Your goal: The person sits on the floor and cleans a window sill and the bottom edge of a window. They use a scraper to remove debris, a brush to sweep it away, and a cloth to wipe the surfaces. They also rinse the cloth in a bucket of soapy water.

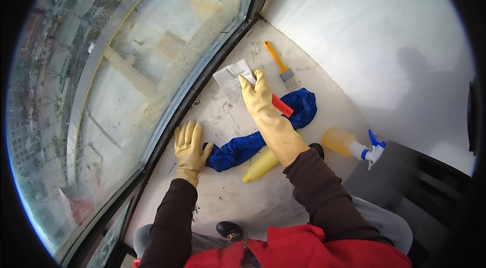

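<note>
My right hand [258, 91], in a long cream rubber glove, grips a folded white cloth [235, 74] against the pale, stained floor [224, 199]. In a matching glove, my left hand [188, 150] rests palm down beside the dark window frame [172, 125], holding nothing. Its thumb meets or nearly meets one end of a crumpled blue cloth [235, 152], whose middle passes behind my right forearm. A red handle [282, 106] shows beside my right wrist; the rest of that tool is hidden. Under the forearm lies a yellow bottle [262, 165], partly covered.
A paintbrush with an orange handle [276, 56] lies beyond my right hand. To the right, a spray bottle [339, 142] of orange liquid lies on its side by a dark grey panel [387, 169]. Window glass [125, 59] borders the left, a white wall [360, 21] the right.
</note>
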The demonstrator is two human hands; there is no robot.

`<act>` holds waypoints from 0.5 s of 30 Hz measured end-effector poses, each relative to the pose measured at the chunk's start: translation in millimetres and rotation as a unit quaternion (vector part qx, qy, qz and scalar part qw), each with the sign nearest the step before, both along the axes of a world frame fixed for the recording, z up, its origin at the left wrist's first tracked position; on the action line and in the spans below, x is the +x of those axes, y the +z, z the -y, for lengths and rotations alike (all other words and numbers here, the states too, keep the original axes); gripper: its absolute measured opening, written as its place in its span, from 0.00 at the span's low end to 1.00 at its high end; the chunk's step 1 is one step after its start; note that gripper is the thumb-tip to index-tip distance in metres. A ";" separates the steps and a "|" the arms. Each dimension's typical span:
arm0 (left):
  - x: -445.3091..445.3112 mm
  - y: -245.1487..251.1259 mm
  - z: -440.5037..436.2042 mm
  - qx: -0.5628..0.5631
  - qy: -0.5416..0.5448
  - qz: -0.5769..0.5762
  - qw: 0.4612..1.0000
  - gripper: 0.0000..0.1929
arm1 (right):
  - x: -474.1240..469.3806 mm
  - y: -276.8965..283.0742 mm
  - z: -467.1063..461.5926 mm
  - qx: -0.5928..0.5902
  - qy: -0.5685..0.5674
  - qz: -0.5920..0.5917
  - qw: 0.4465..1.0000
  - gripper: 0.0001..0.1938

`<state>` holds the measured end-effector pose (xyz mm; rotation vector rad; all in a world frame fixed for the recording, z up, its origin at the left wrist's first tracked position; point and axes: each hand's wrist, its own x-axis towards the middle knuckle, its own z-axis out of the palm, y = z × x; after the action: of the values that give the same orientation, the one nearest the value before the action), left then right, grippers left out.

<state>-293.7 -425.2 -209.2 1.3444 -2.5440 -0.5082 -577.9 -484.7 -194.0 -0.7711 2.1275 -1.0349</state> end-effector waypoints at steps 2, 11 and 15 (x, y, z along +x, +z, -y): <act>-0.8 1.6 0.3 0.001 -0.002 0.002 1.000 0.40 | -36.7 3.8 44.9 -0.052 -0.152 0.130 0.978 0.26; 0.6 1.4 3.5 0.029 -0.007 0.012 0.999 0.41 | -52.9 -68.2 171.5 -0.055 -0.217 0.094 0.970 0.21; -0.6 3.6 3.9 0.024 -0.010 0.030 0.999 0.40 | -55.9 -51.5 168.1 -0.055 -0.184 0.098 0.977 0.19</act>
<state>-294.3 -429.0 -205.6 1.3711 -2.6128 -0.5426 -633.8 -652.9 -245.5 -0.3091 2.0972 -1.3682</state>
